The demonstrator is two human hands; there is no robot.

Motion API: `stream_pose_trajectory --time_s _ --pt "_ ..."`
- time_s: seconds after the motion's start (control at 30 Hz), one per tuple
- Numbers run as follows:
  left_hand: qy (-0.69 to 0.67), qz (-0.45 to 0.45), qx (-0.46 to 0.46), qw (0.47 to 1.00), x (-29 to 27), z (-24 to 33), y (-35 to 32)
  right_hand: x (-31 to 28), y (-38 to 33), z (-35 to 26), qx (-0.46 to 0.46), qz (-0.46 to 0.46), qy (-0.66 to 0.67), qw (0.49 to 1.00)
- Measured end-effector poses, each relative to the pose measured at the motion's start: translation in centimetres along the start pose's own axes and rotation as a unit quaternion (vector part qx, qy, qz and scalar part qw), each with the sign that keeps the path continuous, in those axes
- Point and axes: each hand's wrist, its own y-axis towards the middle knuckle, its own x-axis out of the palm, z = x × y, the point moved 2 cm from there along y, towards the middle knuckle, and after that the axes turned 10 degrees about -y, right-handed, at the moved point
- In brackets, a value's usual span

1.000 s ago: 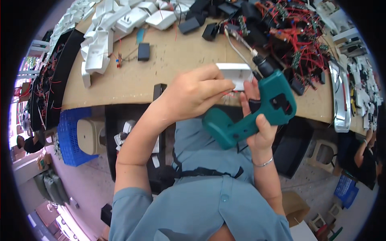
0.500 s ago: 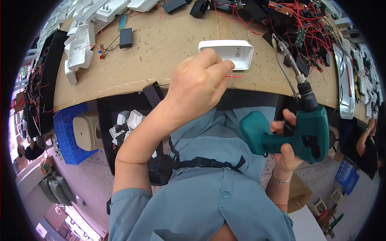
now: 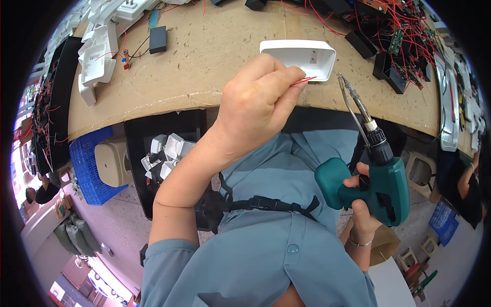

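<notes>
My left hand is closed in a pinch on thin red wires, whose ends stick out past the fingertips to the right. Just beyond the fingers, a white plastic case lies on the workbench with its hollow side showing; the hand covers its lower left part. My right hand grips a green soldering gun by the handle. Its long metal tip, with a thin tube alongside, points up and left toward the wire ends. A small gap separates the tip from the wires.
A tangle of red wires, circuit boards and black boxes fills the bench's far right. White housings and a small black box lie at left. Below the bench edge stands a black bin with white parts, beside a blue crate.
The soldering gun's tip has come nearer and left, closer to the wire ends. My left hand still pinches the wires. A black box at the bench edge beside my left wrist no longer shows.
</notes>
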Motion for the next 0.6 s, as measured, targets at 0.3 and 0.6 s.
stream_pose_trajectory --time_s 0.3,0.6 --pt "-0.033 0.026 -0.047 0.998 0.1 -0.3 -0.3 0.7 0.0 -0.2 0.014 0.006 -0.047 0.999" --pt "-0.016 0.028 -0.040 0.999 0.0 -0.5 -0.3 0.9 0.3 -0.3 0.011 0.005 -0.039 0.999"
